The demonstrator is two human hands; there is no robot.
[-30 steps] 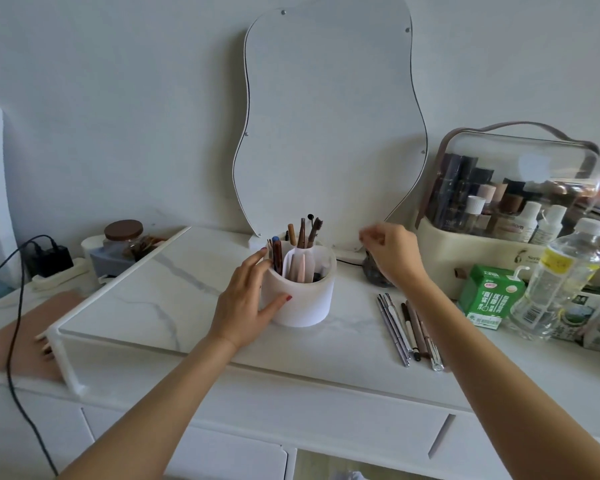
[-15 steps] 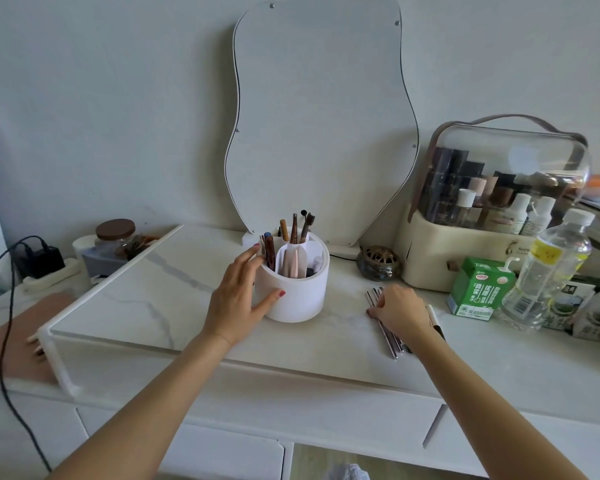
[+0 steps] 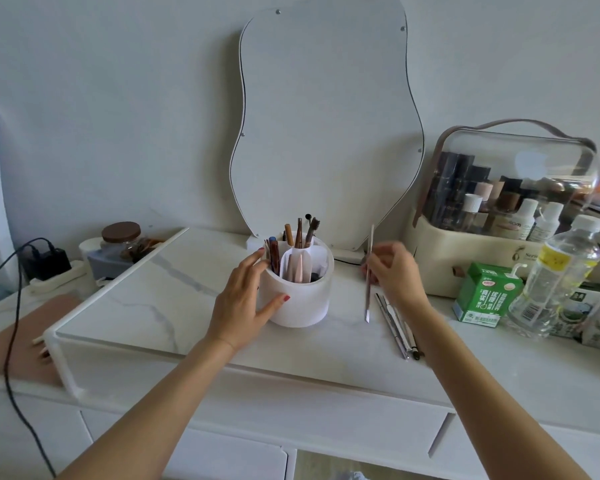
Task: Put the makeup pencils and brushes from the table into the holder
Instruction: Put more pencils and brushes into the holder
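A round white holder with inner dividers stands at the middle of the marble table, with several pencils and brushes upright in it. My left hand is wrapped around the holder's left side. To the right of the holder, my right hand pinches a thin silver makeup pencil, held almost upright just above the table. Several more silver and dark pencils lie in a row on the table below that hand.
A wavy mirror leans on the wall behind the holder. A clear-lidded cosmetics case, a green carton and a plastic bottle crowd the right. A jar and charger cable sit left.
My right hand went from near the holder down to the row of pencils, took one, and has lifted it upright. My left hand has stayed on the holder.
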